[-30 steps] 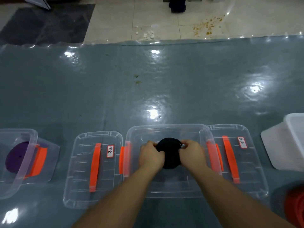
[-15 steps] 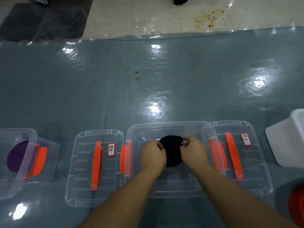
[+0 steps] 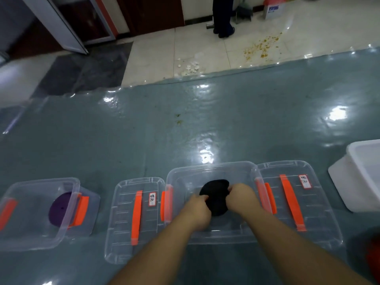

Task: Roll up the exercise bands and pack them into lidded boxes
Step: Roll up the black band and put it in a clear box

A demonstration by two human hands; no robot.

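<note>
White tub (image 3: 357, 177) sitting at the right of the glossy grey-green counter (image 3: 226, 120), crumbs (image 3: 261, 47) lying scattered on the tiled floor (image 3: 156, 58), someone's legs (image 3: 222, 17) standing beyond

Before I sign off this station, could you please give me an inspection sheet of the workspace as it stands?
Surface: glossy grey-green mat, glare patches, small specks.
Job's things: black rolled band inside the open middle box; purple rolled band in the left box; two clear lids with orange handles lie flat beside the middle box.
Clutter: white bin at right; red item, partly seen.
Grippers: left hand and right hand both grip the black band.
Cables: nothing seen.
Surroundings: tiled floor with crumbs; a standing person's legs.
</note>
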